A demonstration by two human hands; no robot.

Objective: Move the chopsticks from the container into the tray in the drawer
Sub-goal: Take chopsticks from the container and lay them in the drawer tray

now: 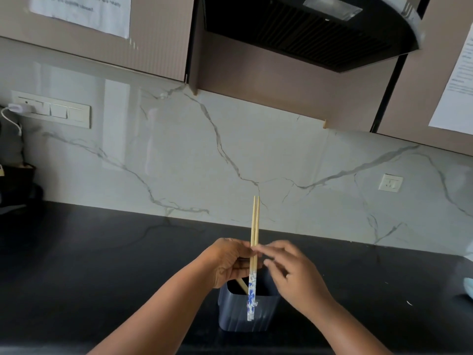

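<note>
Both forearms reach up from the bottom edge over a black counter (102, 252). Just beyond them stands a dark blue container (245, 313), one stick leaning inside. Left hand (230, 262) grips a pair of chopsticks (254, 234) upright above the container, their blue-patterned paper sleeve hanging down its front. Right hand (289, 270) pinches the pair with its fingertips, other fingers loosely curled.

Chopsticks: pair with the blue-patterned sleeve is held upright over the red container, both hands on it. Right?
Not quite: the container is dark blue-grey, not red. The head view shows it on the black counter, below the hands. The rest holds: the chopsticks stand upright above it, their lower part in a blue-patterned sleeve, with the left hand gripping them and the right hand touching them at the fingertips.
</note>
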